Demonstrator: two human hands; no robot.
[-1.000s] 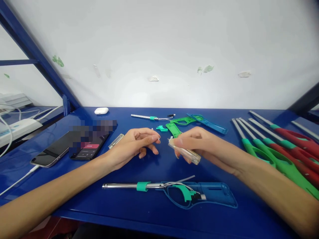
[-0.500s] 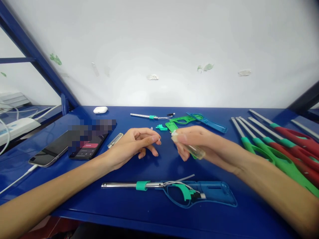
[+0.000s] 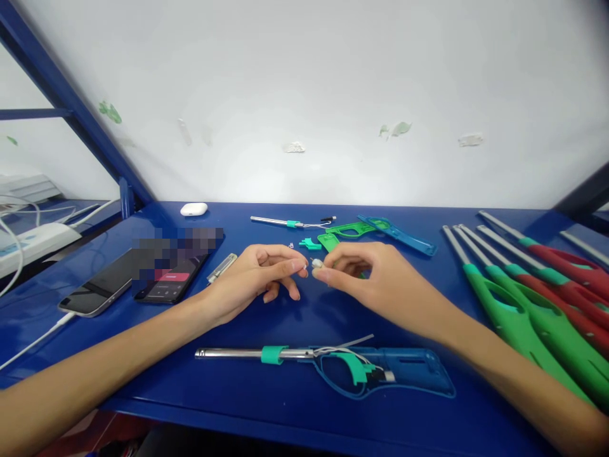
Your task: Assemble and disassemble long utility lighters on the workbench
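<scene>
My left hand (image 3: 266, 271) pinches a small white plastic piece (image 3: 305, 266) between thumb and forefinger, its other fingers curled below. Facing it, my right hand (image 3: 364, 271) is closed around a clear lighter fuel tank, whose white valve end (image 3: 316, 263) sticks out towards the left hand. The tank's body is hidden by the fingers. A narrow gap separates the two parts. Nearer to me lies an opened lighter: a blue half shell (image 3: 419, 371) holding a metal tube (image 3: 233, 354), a teal trigger (image 3: 351, 367) and white wires.
Behind the hands lie a second tube assembly (image 3: 273, 221), a loose teal trigger (image 3: 311, 244), a green half shell (image 3: 349, 230) and a blue half shell (image 3: 412, 240). Several finished lighters (image 3: 514, 311) lie right. Phones (image 3: 164, 282), another clear tank (image 3: 221, 269) and a white case (image 3: 194, 209) lie left.
My right hand has turned the fuel tank so its valve end points left, and moved it closer to my left hand. The left hand has stayed nearly still.
</scene>
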